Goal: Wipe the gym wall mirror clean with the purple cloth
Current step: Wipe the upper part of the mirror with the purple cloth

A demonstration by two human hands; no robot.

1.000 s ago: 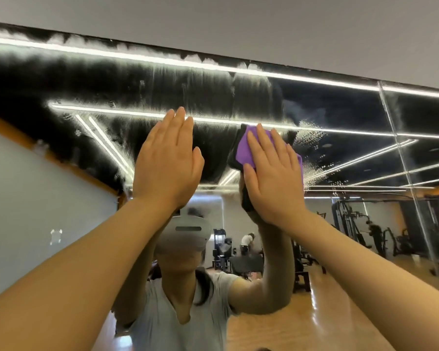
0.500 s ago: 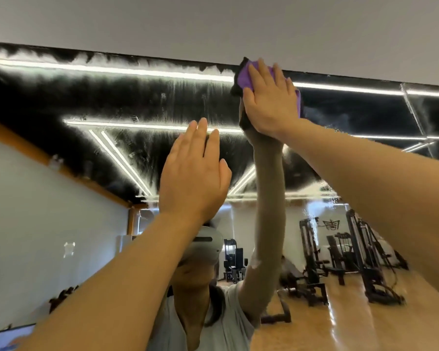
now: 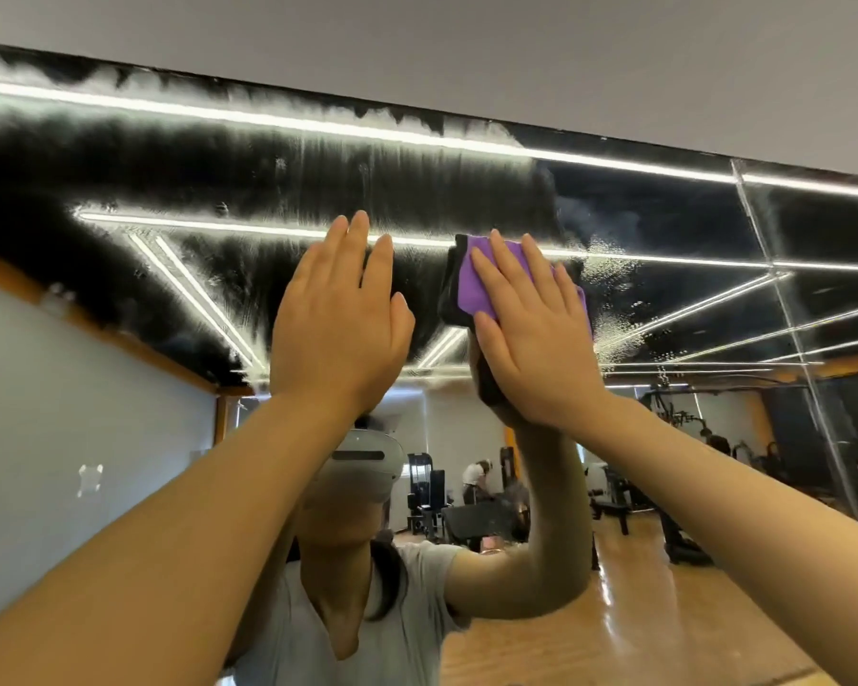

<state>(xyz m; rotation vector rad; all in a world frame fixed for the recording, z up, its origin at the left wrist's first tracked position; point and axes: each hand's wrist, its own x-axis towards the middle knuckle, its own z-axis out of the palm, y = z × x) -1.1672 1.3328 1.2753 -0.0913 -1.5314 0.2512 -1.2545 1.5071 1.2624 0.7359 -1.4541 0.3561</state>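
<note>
The gym wall mirror (image 3: 179,190) fills most of the view, with hazy streaks of residue across its upper part and droplets to the right of the cloth. A folded purple cloth (image 3: 474,289) lies flat against the glass at centre. My right hand (image 3: 536,334) presses on it with straight, spread fingers. To its left, my left hand (image 3: 338,324) rests flat on the mirror with straight fingers and holds nothing. Both arms are raised high.
A grey wall (image 3: 516,52) runs above the mirror's top edge. A vertical seam (image 3: 783,309) between mirror panels stands at the right. The glass reflects a person in a white headset, gym machines and a wooden floor.
My right hand slid the purple cloth from the mirror's top edge back down to mid-height beside my left hand. The left hand stayed flat on the glass.
</note>
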